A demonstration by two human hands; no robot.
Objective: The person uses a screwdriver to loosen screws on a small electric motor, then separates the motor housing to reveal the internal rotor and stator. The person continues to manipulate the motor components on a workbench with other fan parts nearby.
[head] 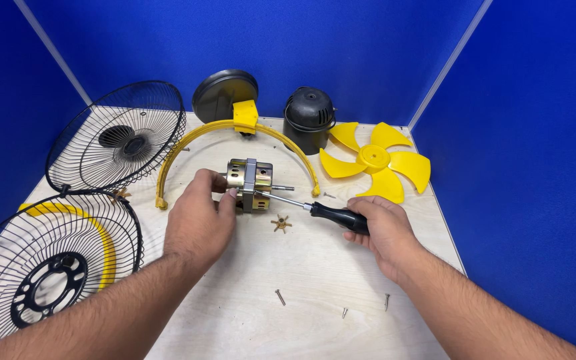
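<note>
Head view, centre of frame: your left hand point(198, 217) closes around the fan motor point(249, 185), a brass-coloured metal block with a grey steel band and a thin shaft poking toward the right. Your right hand point(381, 230) grips the black-handled screwdriver point(315, 210), its bright steel blade tip resting against the motor's near face. Judged step: working a fastener on the motor housing; the move in hand calls for a steady hold and a blade kept square to the screw.

Around them on the pale plywood table point(301, 293):
- small brass-toned star-shaped part point(281, 223), just below the motor
- loose steel screws point(280, 297), lower centre
- yellow plastic fan blade point(375, 162), glossy, upper right
- black ribbed motor cover point(309, 118), upper centre
- yellow curved rim point(175, 157)
- two black wire grilles point(116, 137), left.
</note>
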